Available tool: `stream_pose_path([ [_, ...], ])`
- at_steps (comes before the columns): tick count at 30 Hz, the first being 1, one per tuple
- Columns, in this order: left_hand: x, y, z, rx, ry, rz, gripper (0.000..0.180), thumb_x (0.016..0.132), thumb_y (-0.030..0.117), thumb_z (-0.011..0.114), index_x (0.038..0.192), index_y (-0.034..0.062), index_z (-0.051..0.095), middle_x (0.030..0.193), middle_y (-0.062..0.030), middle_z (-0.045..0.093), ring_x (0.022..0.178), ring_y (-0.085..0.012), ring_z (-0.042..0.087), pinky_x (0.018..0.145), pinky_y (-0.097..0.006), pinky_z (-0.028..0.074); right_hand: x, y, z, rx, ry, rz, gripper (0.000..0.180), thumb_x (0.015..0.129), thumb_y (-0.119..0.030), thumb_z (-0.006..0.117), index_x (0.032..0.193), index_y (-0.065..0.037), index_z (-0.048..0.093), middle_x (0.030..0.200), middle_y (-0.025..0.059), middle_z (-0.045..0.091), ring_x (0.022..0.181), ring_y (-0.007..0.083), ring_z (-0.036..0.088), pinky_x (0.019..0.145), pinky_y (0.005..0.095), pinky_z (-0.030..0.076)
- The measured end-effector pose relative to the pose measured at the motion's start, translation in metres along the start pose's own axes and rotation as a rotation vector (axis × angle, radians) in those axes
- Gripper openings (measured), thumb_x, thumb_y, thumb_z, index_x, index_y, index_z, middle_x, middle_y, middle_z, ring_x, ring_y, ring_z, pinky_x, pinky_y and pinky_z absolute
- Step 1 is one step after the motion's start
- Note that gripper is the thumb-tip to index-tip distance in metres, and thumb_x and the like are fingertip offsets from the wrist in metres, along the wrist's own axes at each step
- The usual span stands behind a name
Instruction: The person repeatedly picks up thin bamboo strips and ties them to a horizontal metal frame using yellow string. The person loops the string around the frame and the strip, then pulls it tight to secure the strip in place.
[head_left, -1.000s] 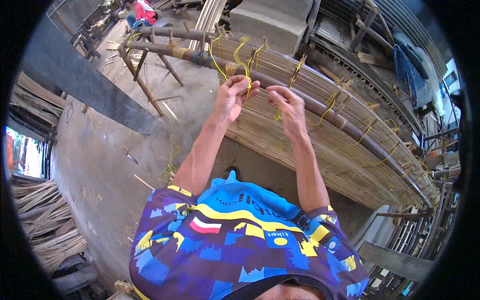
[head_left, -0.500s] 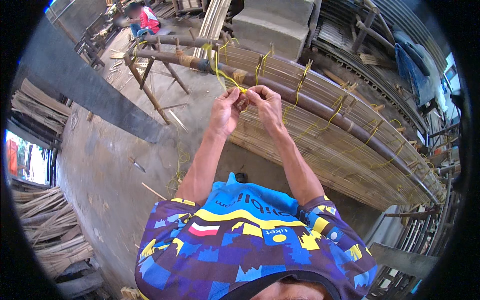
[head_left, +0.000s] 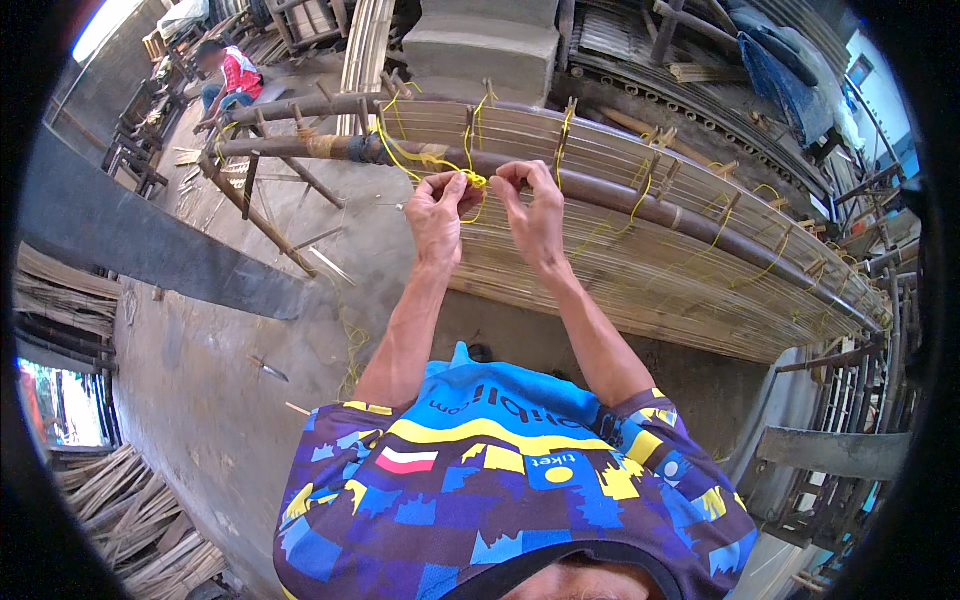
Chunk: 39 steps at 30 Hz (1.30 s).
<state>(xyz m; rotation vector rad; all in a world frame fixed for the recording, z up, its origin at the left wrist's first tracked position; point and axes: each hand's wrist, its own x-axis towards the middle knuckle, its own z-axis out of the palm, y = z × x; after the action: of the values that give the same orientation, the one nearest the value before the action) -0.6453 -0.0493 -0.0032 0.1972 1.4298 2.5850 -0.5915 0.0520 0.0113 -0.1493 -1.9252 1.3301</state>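
Between my two hands is a yellow string (head_left: pixel 478 180), bunched into a small knot. My left hand (head_left: pixel 438 212) pinches it between thumb and fingers. Just to the right, my right hand (head_left: pixel 532 205) is closed, its fingertips at the knot's edge; the short strand they grip is mostly hidden. The string runs up and left to a brown pole (head_left: pixel 610 184) lying lengthwise beyond my hands. Beneath and behind the pole stretches a broad sheet of thin bamboo slats (head_left: pixel 600 265), tied with several yellow strings.
A wooden trestle leg (head_left: pixel 262 228) props the pole's left end. A knife (head_left: pixel 268 369) and a loose tangle of yellow string (head_left: pixel 353 350) lie on the concrete floor. Bamboo strips (head_left: pixel 140 510) are piled lower left. A person in red (head_left: pixel 238 75) sits far left, near concrete steps (head_left: pixel 480 50).
My view has shifted, so the pole and slats appear farther left and slightly higher. My hands have drawn a little apart, the right one moving off from the knot.
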Motion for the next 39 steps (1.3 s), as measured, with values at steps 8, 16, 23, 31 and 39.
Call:
stream_pose_path([
  [8,-0.005,-0.005,0.018,-0.021,-0.007,-0.036,0.009,0.081,0.004,0.055,0.085,-0.0023,0.051,0.076,-0.0111,0.06,0.066,-0.0162,0.06,0.063,-0.027,0.052,0.001,0.009,-0.013,-0.378,0.035,-0.433,0.009,0.07,-0.01,0.064,0.078,-0.007,0.06,0.076,0.0035,0.054,0.073,0.0198,0.05,0.075,0.0314,0.033],
  [16,0.0,-0.004,0.016,-0.027,-0.017,0.003,0.007,0.084,0.006,0.051,0.086,-0.0002,0.049,0.077,-0.0083,0.058,0.065,-0.0144,0.058,0.062,-0.026,0.051,-0.003,0.009,-0.007,0.898,-0.097,0.394,0.008,0.082,-0.012,0.054,0.081,-0.005,0.056,0.077,-0.0002,0.052,0.07,0.0098,0.047,0.064,0.0215,0.036],
  [23,-0.006,-0.002,0.005,0.1,-0.268,-0.158,0.007,0.087,0.011,0.047,0.093,0.0066,0.045,0.075,-0.0027,0.056,0.061,-0.0062,0.051,0.048,-0.017,0.039,0.008,0.033,-0.017,0.929,-0.103,0.474,0.015,0.086,-0.017,0.05,0.084,-0.003,0.053,0.074,0.0019,0.05,0.065,0.009,0.045,0.062,0.0224,0.038],
  [31,-0.025,0.006,-0.007,0.541,-0.549,-0.237,0.037,0.085,0.024,0.053,0.114,0.0014,0.047,0.06,0.0012,0.048,0.059,-0.0055,0.048,0.055,-0.02,0.037,0.035,0.031,-0.045,1.292,0.124,0.504,0.014,0.088,-0.017,0.046,0.083,-0.006,0.053,0.075,0.0021,0.05,0.065,0.0124,0.046,0.067,0.0285,0.04],
  [39,-0.037,-0.013,0.017,1.1,-0.95,0.143,0.023,0.082,0.026,0.052,0.088,0.0048,0.059,0.064,-0.0111,0.058,0.062,-0.0225,0.057,0.055,-0.035,0.043,-0.024,0.03,-0.128,1.33,-0.162,0.31,0.013,0.087,-0.018,0.046,0.081,-0.007,0.05,0.069,-0.0013,0.033,0.059,0.009,0.035,0.076,0.0295,0.038],
])
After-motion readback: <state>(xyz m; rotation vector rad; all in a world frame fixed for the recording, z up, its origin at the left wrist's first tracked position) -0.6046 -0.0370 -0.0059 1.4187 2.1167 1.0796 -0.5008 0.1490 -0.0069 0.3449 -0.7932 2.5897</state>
